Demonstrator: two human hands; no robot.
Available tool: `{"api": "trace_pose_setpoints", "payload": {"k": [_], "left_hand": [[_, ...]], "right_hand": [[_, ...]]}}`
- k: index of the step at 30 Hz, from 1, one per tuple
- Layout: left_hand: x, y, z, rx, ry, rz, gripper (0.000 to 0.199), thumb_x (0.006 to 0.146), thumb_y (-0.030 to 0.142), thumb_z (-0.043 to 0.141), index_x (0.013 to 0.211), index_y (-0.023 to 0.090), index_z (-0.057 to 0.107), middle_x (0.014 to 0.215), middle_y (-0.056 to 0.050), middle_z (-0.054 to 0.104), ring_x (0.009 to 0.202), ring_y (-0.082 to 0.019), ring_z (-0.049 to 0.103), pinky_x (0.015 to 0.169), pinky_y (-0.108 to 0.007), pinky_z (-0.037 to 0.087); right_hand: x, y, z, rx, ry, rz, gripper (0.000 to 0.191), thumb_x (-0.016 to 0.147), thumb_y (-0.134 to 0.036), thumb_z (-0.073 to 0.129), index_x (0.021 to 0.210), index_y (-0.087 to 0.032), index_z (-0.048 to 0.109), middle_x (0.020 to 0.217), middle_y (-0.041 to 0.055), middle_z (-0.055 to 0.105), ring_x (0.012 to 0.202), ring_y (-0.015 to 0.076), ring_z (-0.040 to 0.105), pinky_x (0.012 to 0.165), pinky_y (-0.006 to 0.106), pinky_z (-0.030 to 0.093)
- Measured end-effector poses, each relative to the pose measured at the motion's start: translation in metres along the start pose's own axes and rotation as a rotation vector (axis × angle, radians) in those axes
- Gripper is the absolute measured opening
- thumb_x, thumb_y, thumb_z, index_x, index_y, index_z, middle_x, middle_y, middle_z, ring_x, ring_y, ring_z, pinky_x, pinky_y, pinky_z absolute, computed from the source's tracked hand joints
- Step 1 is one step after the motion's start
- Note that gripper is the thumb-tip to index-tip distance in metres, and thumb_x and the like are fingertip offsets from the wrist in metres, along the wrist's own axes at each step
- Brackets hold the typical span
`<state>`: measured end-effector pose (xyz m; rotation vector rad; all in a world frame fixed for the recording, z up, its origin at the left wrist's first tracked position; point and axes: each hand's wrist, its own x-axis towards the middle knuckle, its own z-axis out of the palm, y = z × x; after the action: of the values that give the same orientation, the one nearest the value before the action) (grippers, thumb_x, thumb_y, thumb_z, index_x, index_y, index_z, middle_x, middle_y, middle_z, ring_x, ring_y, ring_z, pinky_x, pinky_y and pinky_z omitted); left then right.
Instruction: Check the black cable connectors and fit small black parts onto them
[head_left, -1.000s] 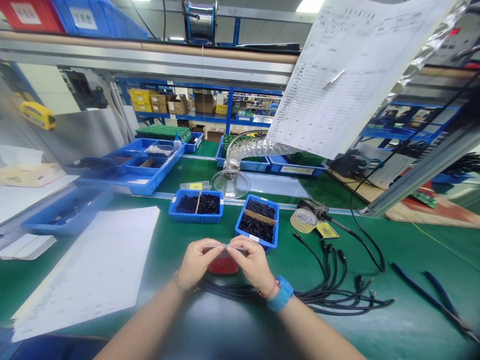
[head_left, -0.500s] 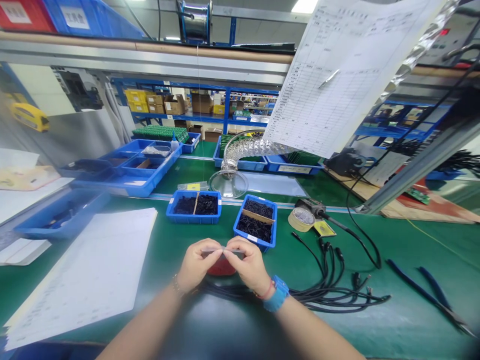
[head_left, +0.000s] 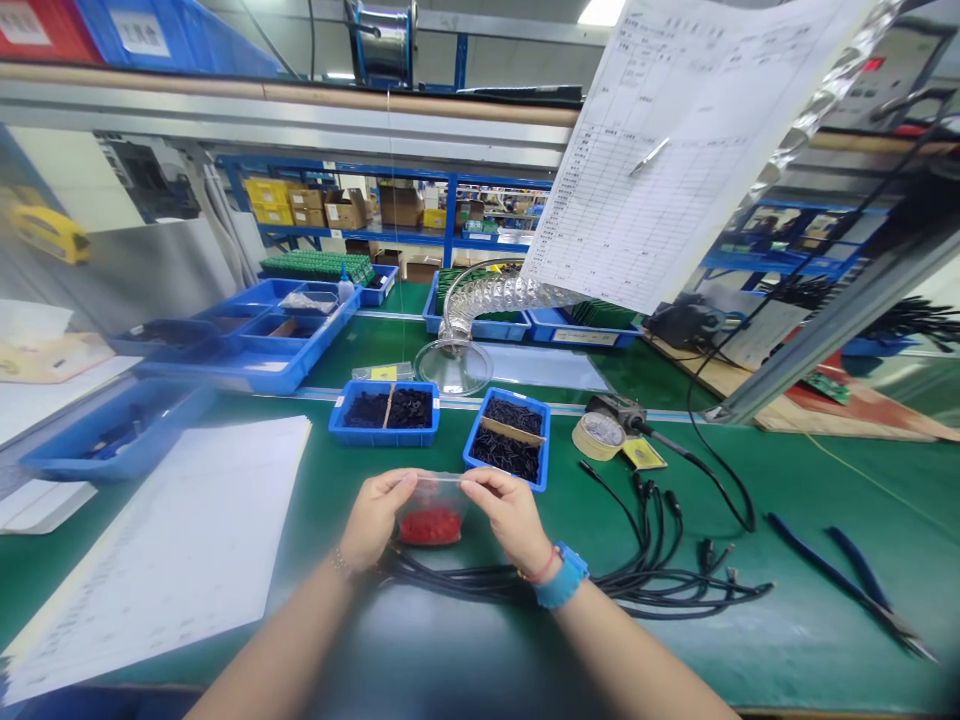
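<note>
A clear plastic bag (head_left: pixel 431 515) with small red pieces at its bottom hangs between my hands. My left hand (head_left: pixel 379 515) pinches the bag's top left corner, and my right hand (head_left: pixel 510 515) pinches the top right corner. The top edge is stretched straight between them. Black cables (head_left: pixel 465 585) lie on the green table behind and below the bag, running to the right. Just beyond my hands stand two blue bins, the left bin (head_left: pixel 384 437) and the right bin (head_left: pixel 469 448), both holding small black parts and split by cardboard dividers.
Papers (head_left: pixel 217 530) and a blue tray (head_left: pixel 60 455) lie at the left. Pliers (head_left: pixel 847 580) rest at the right, near a tape roll (head_left: pixel 598 436). A clear round hood (head_left: pixel 453 368) on a foil duct stands behind the bins. A printed sheet (head_left: pixel 675 150) hangs above.
My hands have moved apart along the bag's top edge. The bag now hangs open to view, with its red contents showing more. The whole view has shifted slightly.
</note>
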<state>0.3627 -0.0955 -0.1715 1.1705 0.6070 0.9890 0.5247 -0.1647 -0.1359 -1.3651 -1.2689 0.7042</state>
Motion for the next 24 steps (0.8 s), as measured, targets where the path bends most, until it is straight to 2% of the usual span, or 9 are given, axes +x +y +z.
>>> {"api": "trace_pose_setpoints", "payload": {"k": [5, 8, 11, 14, 16, 19, 24], "left_hand": [[-0.002, 0.002, 0.002, -0.074, -0.057, -0.021, 0.028, 0.076, 0.033, 0.052, 0.087, 0.011, 0.066, 0.084, -0.010, 0.068, 0.078, -0.022, 0.062, 0.074, -0.034, 0.048], [-0.002, 0.002, 0.000, -0.064, -0.100, -0.022, 0.032, 0.078, 0.034, 0.049, 0.092, 0.010, 0.065, 0.089, -0.012, 0.067, 0.082, -0.023, 0.061, 0.077, -0.036, 0.047], [0.001, 0.003, -0.005, 0.008, -0.170, -0.021, 0.036, 0.078, 0.033, 0.050, 0.107, 0.013, 0.057, 0.103, -0.012, 0.063, 0.090, -0.022, 0.059, 0.083, -0.036, 0.044], [0.006, 0.001, -0.011, 0.160, -0.308, -0.077, 0.055, 0.068, 0.024, 0.062, 0.120, 0.020, 0.045, 0.111, -0.009, 0.059, 0.096, -0.020, 0.056, 0.086, -0.034, 0.043], [0.009, -0.002, -0.013, 0.299, -0.397, -0.111, 0.047, 0.067, 0.022, 0.062, 0.113, 0.018, 0.053, 0.104, -0.008, 0.063, 0.094, -0.020, 0.057, 0.085, -0.033, 0.043], [0.011, -0.005, -0.013, 0.465, -0.443, -0.095, 0.025, 0.073, 0.027, 0.053, 0.091, 0.014, 0.065, 0.094, -0.008, 0.067, 0.087, -0.020, 0.059, 0.081, -0.031, 0.043], [0.010, -0.005, -0.010, 0.540, -0.454, -0.087, 0.025, 0.073, 0.028, 0.052, 0.089, 0.014, 0.067, 0.092, -0.005, 0.067, 0.086, -0.019, 0.059, 0.079, -0.028, 0.042]], "right_hand": [[0.001, 0.001, 0.001, 0.030, 0.005, -0.073, 0.012, 0.072, -0.028, 0.060, 0.065, -0.019, 0.063, 0.071, 0.0017, 0.061, 0.069, 0.0143, 0.053, 0.067, 0.027, 0.042], [0.002, 0.001, 0.001, 0.064, 0.020, -0.047, 0.012, 0.072, -0.028, 0.060, 0.065, -0.018, 0.062, 0.069, 0.0009, 0.059, 0.067, 0.0134, 0.051, 0.065, 0.026, 0.041], [0.002, 0.001, 0.001, 0.111, 0.040, 0.008, 0.012, 0.071, -0.029, 0.060, 0.067, -0.017, 0.062, 0.067, 0.0001, 0.058, 0.065, 0.0126, 0.050, 0.064, 0.025, 0.041], [0.003, 0.004, 0.000, 0.149, 0.034, 0.031, 0.012, 0.071, -0.029, 0.060, 0.070, -0.017, 0.062, 0.066, -0.0005, 0.058, 0.065, 0.0121, 0.049, 0.064, 0.025, 0.041], [0.003, 0.006, -0.001, 0.164, -0.011, 0.056, 0.013, 0.071, -0.029, 0.061, 0.077, -0.017, 0.062, 0.070, -0.0001, 0.059, 0.066, 0.0121, 0.050, 0.065, 0.025, 0.041], [0.002, 0.010, -0.002, 0.158, -0.084, 0.085, 0.017, 0.070, -0.029, 0.062, 0.082, -0.017, 0.062, 0.076, 0.0006, 0.060, 0.067, 0.0120, 0.051, 0.066, 0.026, 0.042], [0.005, 0.006, 0.000, 0.111, -0.101, 0.062, 0.016, 0.070, -0.030, 0.061, 0.080, -0.017, 0.062, 0.077, 0.0009, 0.061, 0.070, 0.0127, 0.052, 0.066, 0.025, 0.042]]}}
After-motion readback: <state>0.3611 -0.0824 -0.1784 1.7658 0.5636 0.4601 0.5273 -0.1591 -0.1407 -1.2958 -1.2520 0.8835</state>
